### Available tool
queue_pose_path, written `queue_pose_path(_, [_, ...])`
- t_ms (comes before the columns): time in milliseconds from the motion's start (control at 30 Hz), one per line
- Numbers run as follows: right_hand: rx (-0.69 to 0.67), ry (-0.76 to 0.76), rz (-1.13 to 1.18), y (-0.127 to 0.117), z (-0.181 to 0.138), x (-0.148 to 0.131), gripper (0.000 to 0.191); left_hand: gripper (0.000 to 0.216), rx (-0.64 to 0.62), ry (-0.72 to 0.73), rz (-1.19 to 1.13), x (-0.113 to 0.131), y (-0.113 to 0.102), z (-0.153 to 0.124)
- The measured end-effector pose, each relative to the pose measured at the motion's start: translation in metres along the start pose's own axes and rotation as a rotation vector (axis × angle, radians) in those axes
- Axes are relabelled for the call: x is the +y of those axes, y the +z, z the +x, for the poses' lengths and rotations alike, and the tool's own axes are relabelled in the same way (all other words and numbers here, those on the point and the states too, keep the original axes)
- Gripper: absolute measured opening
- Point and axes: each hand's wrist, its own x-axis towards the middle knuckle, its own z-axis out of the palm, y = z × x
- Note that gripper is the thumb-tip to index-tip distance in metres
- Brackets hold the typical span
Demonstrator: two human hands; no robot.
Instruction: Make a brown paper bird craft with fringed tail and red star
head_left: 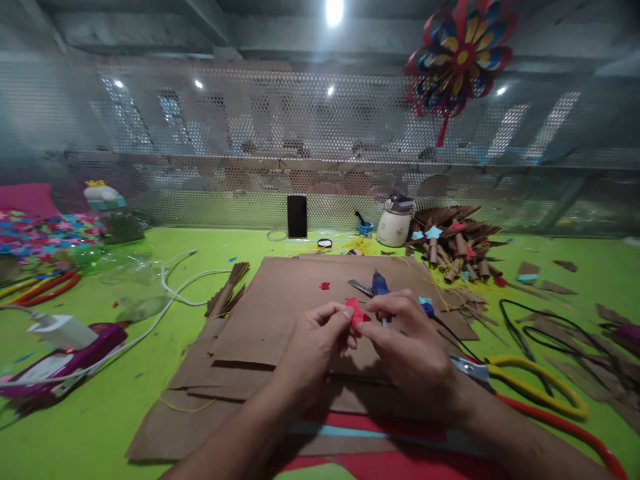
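Red sheets [415,468] lie nearest me, this side of my grip. My left grip [316,341] pinches a red paper piece [356,312]; my right grip [419,350] touches it, whether closed on it I cannot tell. Just beyond sits a blue glue gun [381,283] over brown cardboard [270,307]; rightward, yellow-handled cutters [496,368].

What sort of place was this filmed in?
Probably a craft workshop: brown sheets lie on a green table, a heap of small coloured stars sits at the left, and a perforated screen stands behind.
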Motion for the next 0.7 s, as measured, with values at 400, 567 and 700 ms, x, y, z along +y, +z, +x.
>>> queue_pose_path(400, [-0.137,0.785,0.585,-0.009,0.020,-0.012,0.018,0.022,0.110,0.044,0.083,0.000,0.003,0.000])
queue_pose_path(567, [-0.216,0.782,0.733,-0.010,0.019,-0.012,0.019,0.021,0.110,0.005,-0.022,0.002,0.004,-0.001])
queue_pose_path(700, [-0.204,0.762,0.760,-0.011,0.018,-0.011,0.019,0.022,0.069,-0.031,-0.089,0.002,0.001,-0.001])
